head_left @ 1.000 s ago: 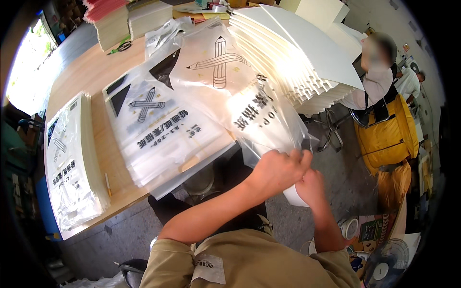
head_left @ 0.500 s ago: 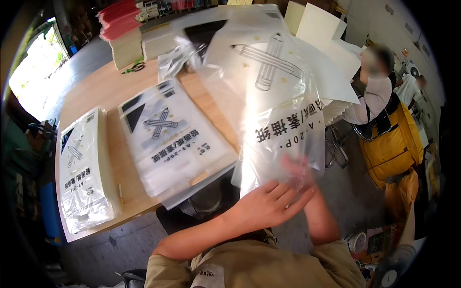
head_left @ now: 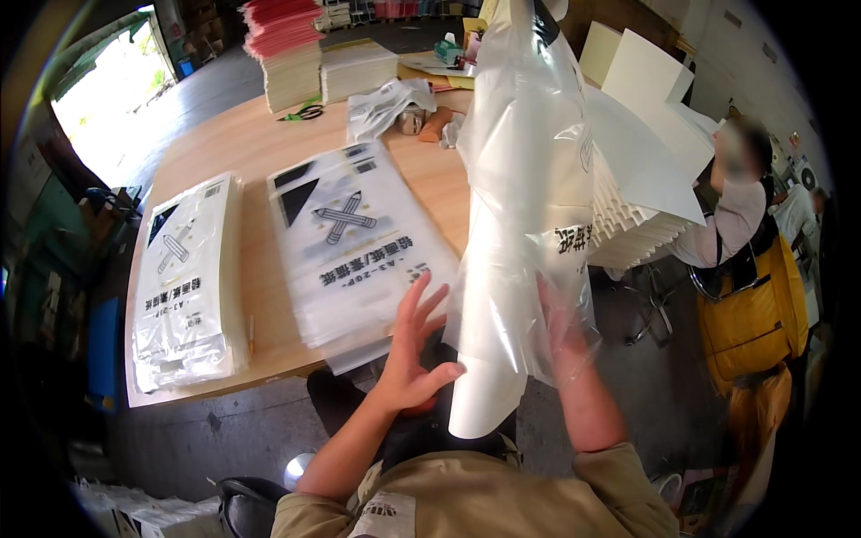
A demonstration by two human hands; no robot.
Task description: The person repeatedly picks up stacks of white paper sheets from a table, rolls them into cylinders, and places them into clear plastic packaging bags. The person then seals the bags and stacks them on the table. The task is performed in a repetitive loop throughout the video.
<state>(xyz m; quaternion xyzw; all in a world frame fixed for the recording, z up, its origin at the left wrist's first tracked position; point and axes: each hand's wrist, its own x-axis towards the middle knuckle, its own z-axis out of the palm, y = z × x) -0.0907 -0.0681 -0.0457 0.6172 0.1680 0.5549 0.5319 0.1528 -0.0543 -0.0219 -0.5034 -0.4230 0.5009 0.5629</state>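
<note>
Upright, clear floppy plastic bag over stiff white paper sheets: slippery, light. Left hand splayed, touching edge; right hand grip unclear behind film. Best pinched low.

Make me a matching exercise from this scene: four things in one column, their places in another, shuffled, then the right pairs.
Things:
1. scissors
2. clear plastic bag
3. red-topped paper stack
4. yellow apron

Places:
A. held upright between the hands
B. worn by the person at the right
C. flat on the table, far side
D. standing at the table's far end

Pairs: 1-C, 2-A, 3-D, 4-B
</note>
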